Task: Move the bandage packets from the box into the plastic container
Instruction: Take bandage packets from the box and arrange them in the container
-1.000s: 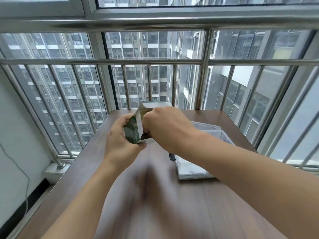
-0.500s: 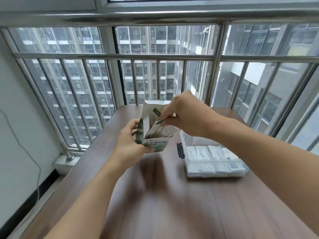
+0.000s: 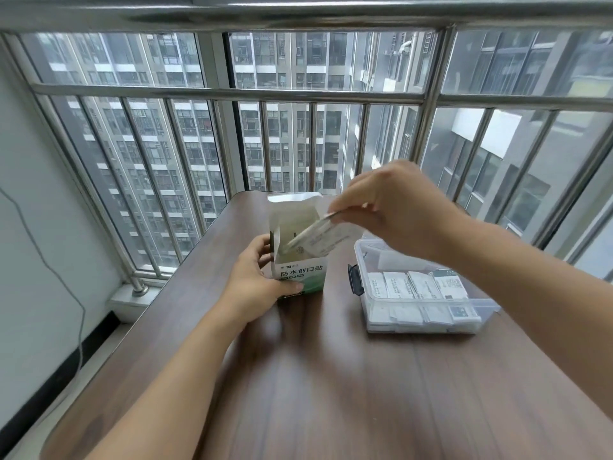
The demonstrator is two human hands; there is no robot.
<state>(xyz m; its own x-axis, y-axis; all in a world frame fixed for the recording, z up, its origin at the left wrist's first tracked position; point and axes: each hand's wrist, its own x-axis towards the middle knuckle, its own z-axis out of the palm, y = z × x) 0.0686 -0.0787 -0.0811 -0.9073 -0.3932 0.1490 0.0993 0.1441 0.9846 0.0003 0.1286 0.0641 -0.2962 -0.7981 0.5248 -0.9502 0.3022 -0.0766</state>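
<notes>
The right hand (image 3: 394, 210) has now pulled a packet (image 3: 318, 239) up out of the box (image 3: 298, 247), pinching it. The left hand (image 3: 262, 280) grips the box on the counter (image 3: 331, 376). Next stop: the container (image 3: 421, 293) beside it.

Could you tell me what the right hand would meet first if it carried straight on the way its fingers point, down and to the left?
Probably the open top of the box, which the left hand steadies; the right hand pinches bandage packets just above it. Depth is unclear.
</notes>
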